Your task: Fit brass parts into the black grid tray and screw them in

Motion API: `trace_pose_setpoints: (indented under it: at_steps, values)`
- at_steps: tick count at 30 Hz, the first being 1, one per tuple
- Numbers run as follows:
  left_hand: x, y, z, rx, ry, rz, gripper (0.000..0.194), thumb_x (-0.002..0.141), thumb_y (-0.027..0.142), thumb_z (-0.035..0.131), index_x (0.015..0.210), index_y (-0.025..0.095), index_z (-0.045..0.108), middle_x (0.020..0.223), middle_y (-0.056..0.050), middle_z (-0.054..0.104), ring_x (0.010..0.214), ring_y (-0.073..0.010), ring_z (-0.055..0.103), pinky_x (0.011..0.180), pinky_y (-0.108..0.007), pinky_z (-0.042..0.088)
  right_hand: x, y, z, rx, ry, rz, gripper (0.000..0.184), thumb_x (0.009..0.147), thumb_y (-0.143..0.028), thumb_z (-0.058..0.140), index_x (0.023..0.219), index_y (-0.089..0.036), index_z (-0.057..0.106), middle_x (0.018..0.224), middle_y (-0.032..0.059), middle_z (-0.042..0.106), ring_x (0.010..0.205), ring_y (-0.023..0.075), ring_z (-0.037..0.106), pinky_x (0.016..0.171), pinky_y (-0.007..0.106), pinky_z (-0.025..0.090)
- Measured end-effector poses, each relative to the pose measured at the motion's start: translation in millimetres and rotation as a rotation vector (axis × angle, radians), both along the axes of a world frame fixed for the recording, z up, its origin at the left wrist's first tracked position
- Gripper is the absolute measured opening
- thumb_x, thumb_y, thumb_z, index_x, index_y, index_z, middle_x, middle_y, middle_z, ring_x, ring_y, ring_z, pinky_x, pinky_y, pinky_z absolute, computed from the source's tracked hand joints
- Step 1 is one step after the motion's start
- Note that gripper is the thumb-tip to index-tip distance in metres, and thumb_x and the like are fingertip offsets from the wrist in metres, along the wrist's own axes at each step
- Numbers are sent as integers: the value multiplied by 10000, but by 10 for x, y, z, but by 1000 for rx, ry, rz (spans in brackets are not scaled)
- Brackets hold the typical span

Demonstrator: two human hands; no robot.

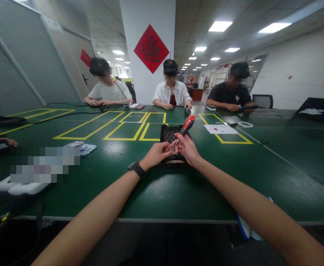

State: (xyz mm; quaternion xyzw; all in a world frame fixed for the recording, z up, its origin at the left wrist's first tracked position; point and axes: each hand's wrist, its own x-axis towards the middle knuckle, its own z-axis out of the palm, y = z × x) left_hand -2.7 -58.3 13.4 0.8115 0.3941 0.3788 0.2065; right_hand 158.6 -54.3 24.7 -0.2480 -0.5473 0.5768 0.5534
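Observation:
A screwdriver (188, 125) with a red and black handle is tilted, its handle up and to the right and its metal shaft running down to the left. My right hand (189, 148) grips it around the lower handle and shaft. My left hand (157, 153), with a dark watch (137, 169) on the wrist, is closed near the screwdriver's tip. Whatever its fingertips pinch is too small to make out. Both hands are over a black open box (173, 129) on the table; they hide much of its inside.
The green table (140, 199) carries yellow tape outlines. A white printed sheet (220, 129) and a tape roll (245, 125) lie to the right. White power strips (26, 186) and cables are at the left. Several people sit around the table; another person's hand (11, 142) shows at far left.

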Motion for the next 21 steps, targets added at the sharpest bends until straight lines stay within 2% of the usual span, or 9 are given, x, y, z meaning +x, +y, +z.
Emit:
trace_pose_setpoints:
  at_steps: [5,12,17,21]
  values:
    - [-21,10,-8,39,2,5,333,803,435,517,735,116,587,604,21,501,551,-83,391,538,-201,307,-1,-7,14,-3,18,-2,310,808,-436,513,1006,-202,467,676,-10,644,448,68,513,472,197,417]
    - [-26,2,19,13,27,-86,364,867,390,412,757,120,630,658,-7,571,611,-103,469,608,-211,359,8,17,5,-63,67,-6,276,813,-412,500,978,-196,450,660,-6,639,439,76,516,453,198,395]
    - [-7,2,-2,-18,5,-42,344,805,452,509,785,122,605,628,18,511,567,-90,401,561,-204,320,1,2,11,-32,50,-34,285,810,-414,506,983,-194,451,645,-7,632,431,75,500,448,196,390]
    - [-19,16,-2,-25,22,-59,330,792,452,531,778,127,589,605,31,473,554,-85,376,542,-200,298,-15,-20,22,-37,20,-53,296,804,-417,516,992,-193,472,654,-6,629,459,75,508,459,196,399]
